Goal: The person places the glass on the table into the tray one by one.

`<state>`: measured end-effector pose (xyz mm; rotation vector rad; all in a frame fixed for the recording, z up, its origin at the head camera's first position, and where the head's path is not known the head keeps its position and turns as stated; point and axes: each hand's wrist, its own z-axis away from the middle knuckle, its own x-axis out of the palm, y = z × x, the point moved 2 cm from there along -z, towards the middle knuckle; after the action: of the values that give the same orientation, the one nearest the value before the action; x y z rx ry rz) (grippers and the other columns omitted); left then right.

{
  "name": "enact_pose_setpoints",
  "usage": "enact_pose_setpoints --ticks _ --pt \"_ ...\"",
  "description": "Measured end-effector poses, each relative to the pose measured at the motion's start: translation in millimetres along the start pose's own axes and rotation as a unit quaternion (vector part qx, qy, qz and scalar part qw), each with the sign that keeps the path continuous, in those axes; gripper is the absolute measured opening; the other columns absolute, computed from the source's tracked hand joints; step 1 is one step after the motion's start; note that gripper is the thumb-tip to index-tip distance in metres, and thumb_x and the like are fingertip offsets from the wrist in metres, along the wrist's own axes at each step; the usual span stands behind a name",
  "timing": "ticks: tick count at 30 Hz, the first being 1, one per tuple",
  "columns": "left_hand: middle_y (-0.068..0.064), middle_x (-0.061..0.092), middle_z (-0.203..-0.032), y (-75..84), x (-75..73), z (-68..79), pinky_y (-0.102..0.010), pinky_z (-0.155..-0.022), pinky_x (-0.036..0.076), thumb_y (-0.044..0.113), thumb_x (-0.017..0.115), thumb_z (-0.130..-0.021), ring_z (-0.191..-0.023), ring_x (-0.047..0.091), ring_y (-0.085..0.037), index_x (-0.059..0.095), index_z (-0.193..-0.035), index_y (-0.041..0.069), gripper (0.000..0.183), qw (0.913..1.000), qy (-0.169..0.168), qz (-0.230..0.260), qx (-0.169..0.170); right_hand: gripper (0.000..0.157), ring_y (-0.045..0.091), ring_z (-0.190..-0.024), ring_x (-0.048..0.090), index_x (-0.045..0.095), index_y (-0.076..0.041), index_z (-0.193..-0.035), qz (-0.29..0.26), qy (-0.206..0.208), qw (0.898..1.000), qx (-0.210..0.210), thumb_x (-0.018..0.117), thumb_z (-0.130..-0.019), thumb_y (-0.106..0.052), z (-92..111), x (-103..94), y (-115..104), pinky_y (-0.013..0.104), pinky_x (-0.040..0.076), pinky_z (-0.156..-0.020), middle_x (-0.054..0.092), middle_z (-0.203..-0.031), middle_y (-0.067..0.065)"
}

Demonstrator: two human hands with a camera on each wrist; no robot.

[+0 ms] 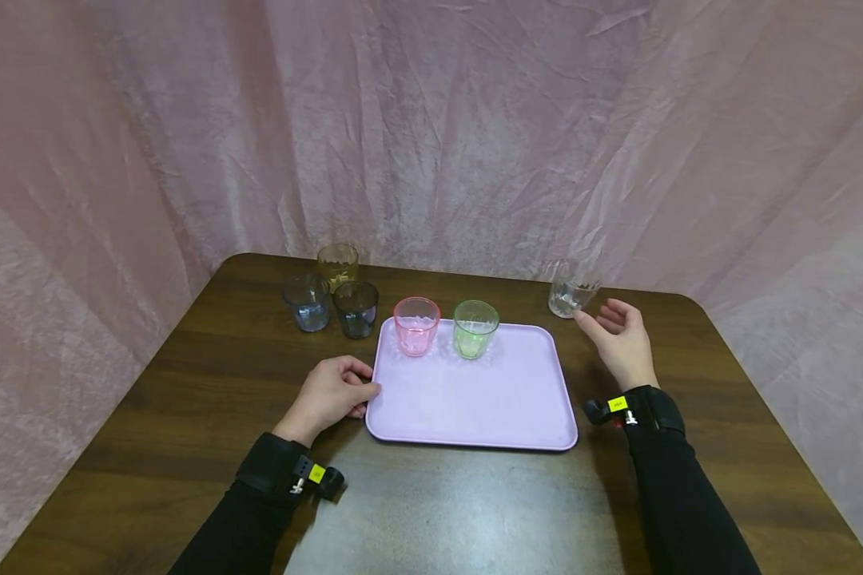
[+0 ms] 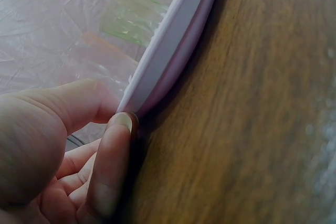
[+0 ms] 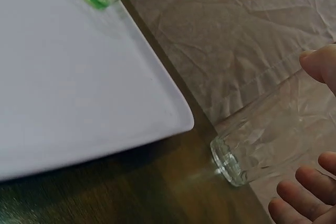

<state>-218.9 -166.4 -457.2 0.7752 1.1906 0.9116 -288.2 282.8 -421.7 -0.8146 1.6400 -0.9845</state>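
A lilac tray (image 1: 475, 407) lies on the wooden table, with a pink glass (image 1: 416, 329) and a green glass (image 1: 474, 331) upright near its far edge. My left hand (image 1: 331, 395) pinches the tray's left rim between thumb and fingers; the left wrist view shows the thumb above and a fingertip under the rim (image 2: 157, 51). Beyond the tray's far right corner stands a clear glass (image 1: 570, 291). My right hand (image 1: 622, 343) is beside it with thumb and fingers spread apart. In the right wrist view, the clear glass (image 3: 262, 140) shows between thumb and fingers, ungripped.
Left of the tray, a blue glass (image 1: 308, 305), a dark grey glass (image 1: 355, 311) and a yellow glass (image 1: 339, 265) stand close together. A pinkish curtain (image 1: 431, 136) hangs right behind the table's far edge. Bare wood (image 1: 187, 415) extends to the left.
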Motion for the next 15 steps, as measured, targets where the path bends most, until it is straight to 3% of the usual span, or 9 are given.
enact_pose_setpoints --ticks 15 --pt "-0.01 0.063 -0.073 1.7 0.0 1.6 -0.026 -0.051 0.056 0.012 0.08 -0.084 -0.057 0.063 -0.019 0.066 -0.105 0.003 0.027 0.9999 0.004 0.0 -0.009 0.099 0.026 -0.127 0.041 0.023 -0.007 -0.151 0.005 0.016 1.0 0.005 0.074 -0.083 -0.057 -22 6.5 10 0.047 0.039 -0.105 0.038 -0.145 0.013"
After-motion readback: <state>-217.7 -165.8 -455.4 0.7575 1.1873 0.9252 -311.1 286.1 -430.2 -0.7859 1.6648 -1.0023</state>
